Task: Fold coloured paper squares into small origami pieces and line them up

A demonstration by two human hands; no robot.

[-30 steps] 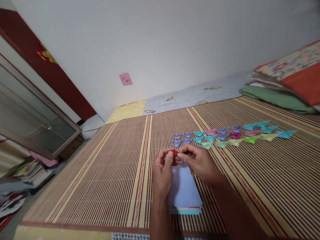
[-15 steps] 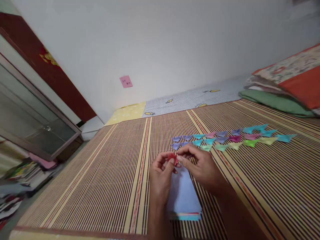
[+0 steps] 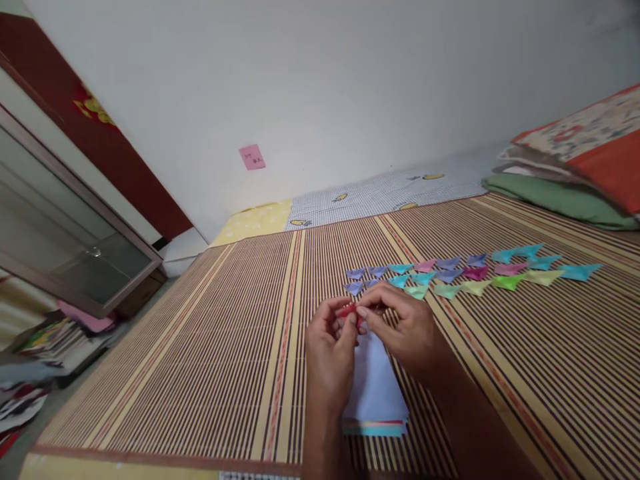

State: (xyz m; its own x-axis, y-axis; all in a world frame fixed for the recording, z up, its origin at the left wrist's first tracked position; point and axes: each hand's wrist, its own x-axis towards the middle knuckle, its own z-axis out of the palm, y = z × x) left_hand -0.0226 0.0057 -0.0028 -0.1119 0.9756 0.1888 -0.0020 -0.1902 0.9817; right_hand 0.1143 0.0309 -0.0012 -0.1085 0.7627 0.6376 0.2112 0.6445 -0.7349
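Observation:
A small red folded paper (image 3: 347, 311) is pinched between the fingertips of both hands. My left hand (image 3: 331, 340) grips it from the left, fingers curled and thumb pressed on it. From the right, my right hand (image 3: 406, 325) holds its other side between thumb and fingers. Beneath the hands lies a stack of coloured paper sheets (image 3: 376, 387), pale blue on top. Just beyond them, several small folded paper pieces (image 3: 475, 272) in purple, blue, pink, green and yellow stand in rows on the striped mat (image 3: 225, 347).
Folded bedding (image 3: 565, 200) and an orange patterned cushion (image 3: 610, 160) are piled at the right. A pink note (image 3: 252, 157) is stuck on the white wall. Glass-fronted cabinet (image 3: 65, 227) at left, with books (image 3: 57, 340) low beside it.
The red paper has turned in my fingers and shows a flatter, narrower shape. Both hands stay closed on it, and they appear slightly further right in the view.

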